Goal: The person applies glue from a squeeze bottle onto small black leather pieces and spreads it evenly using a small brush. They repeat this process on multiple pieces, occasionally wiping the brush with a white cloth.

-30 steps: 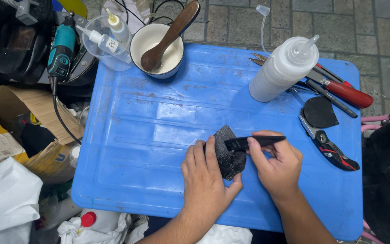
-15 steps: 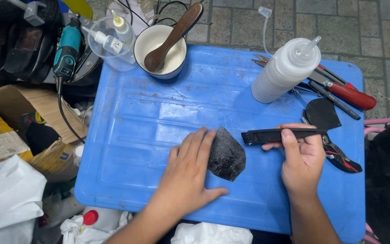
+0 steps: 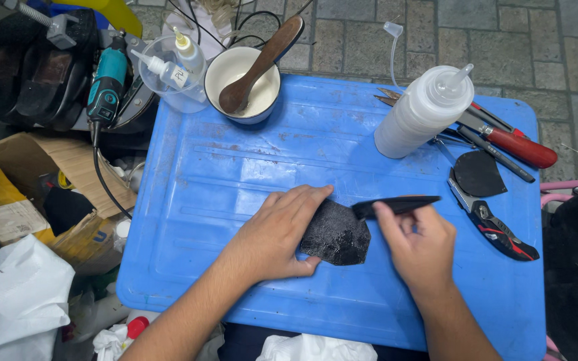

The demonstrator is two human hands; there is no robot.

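A rough black rubber piece (image 3: 337, 235) lies flat on the blue plastic lid (image 3: 235, 174). My left hand (image 3: 277, 234) presses on its left side, fingers spread over it. My right hand (image 3: 416, 246) grips a slim black tool (image 3: 396, 204), held level, with its tip touching the top right corner of the rubber piece.
A white squeeze bottle (image 3: 423, 113) stands at the back right beside red-handled pliers (image 3: 503, 140), a second black rubber piece (image 3: 479, 174) and a black-and-red cutter (image 3: 496, 227). A white cup with a wooden spoon (image 3: 249, 73) sits at the back. A teal rotary tool (image 3: 107, 87), cardboard boxes (image 3: 28, 187) are left.
My right hand has brought the black tool back leftward from the lid's right side onto the rubber piece. My left hand has stayed pressed on the piece.
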